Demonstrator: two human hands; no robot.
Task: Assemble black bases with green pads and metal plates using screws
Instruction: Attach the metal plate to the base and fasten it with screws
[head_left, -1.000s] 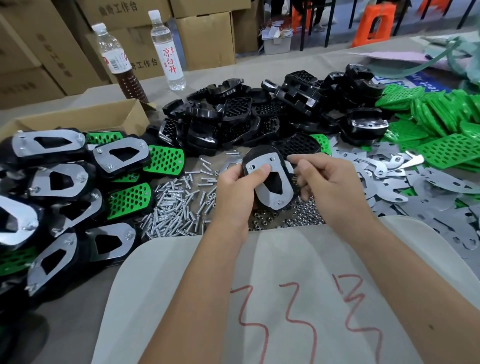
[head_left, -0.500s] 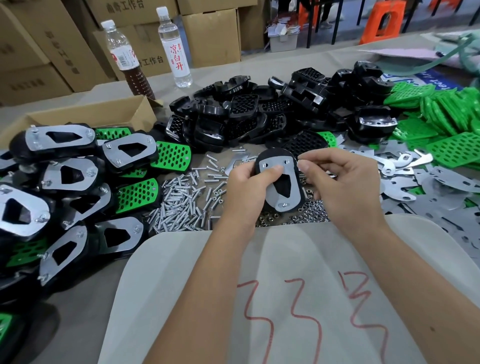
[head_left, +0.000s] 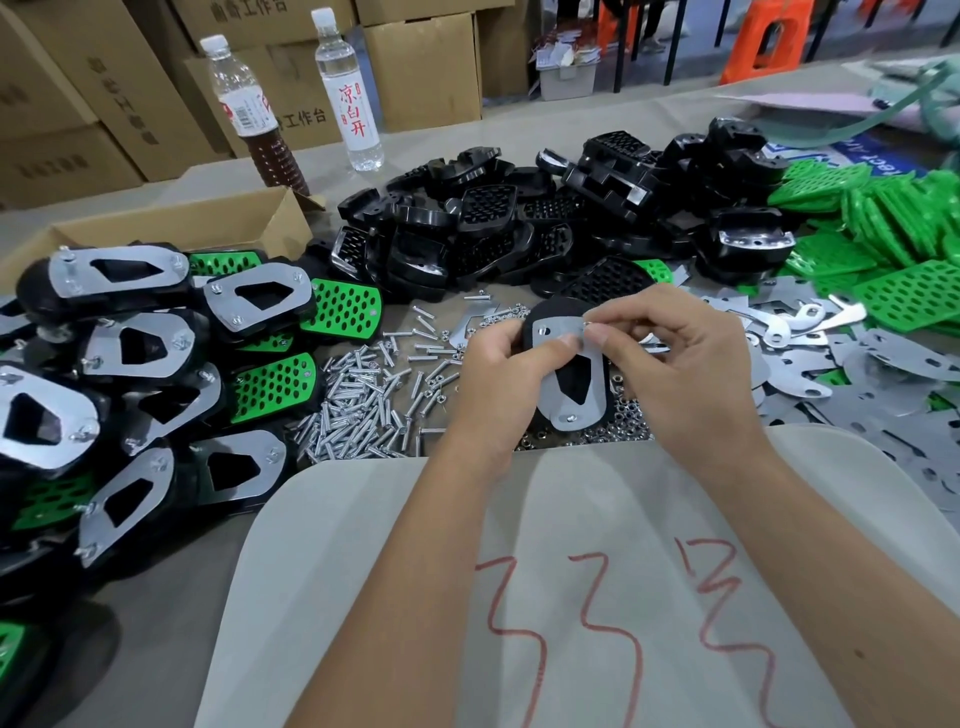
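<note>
The left hand (head_left: 498, 364) gripped the black oval base (head_left: 545, 317) with its silver cut-out metal plate (head_left: 589, 358) (long axis toward the person); the right hand (head_left: 680, 358) fingers (head_left: 605, 332) pinched at the plate's far right corner.

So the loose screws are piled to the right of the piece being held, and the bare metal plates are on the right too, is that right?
Not quite. The head view shows the loose screws piled to the left of the held piece, beside the finished assemblies. The bare metal plates are indeed on the right.
</note>
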